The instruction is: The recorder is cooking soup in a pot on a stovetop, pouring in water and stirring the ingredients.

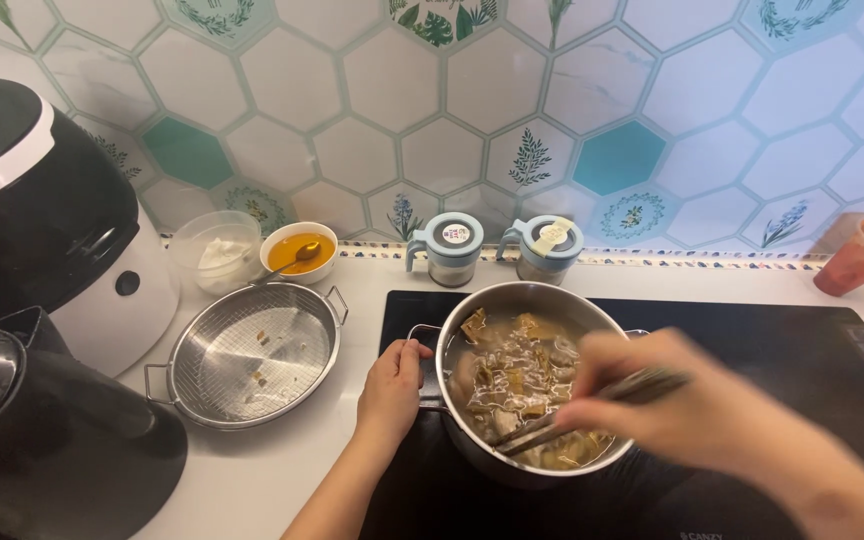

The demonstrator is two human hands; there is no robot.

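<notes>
Scanning from the left, we note a black-and-white cooker [42, 220], then a steel mesh strainer pan [252, 355] with a small bowl of yellow sauce [299, 250] behind it. Our left hand [392, 385] is curled round the handle of the steel pot [527, 375] on the black cooktop [802, 350], presumably steadying it. Our right hand [672, 400] (blurred) pinches chopsticks [582, 415] dipped into the pot's broth.

White counter [282, 470] is carrying everything: black cooktop [752, 350] w/ steel pot [522, 300] sitting on it; round mesh strainer pan [252, 355] lying left of it. Along the back edge: clear tub [214, 250], white bowl w/ orange sauce [299, 252], 2 lidded jars [452, 247], red cup [857, 258]. Black-and-white appliance [52, 210] standing far left.
</notes>
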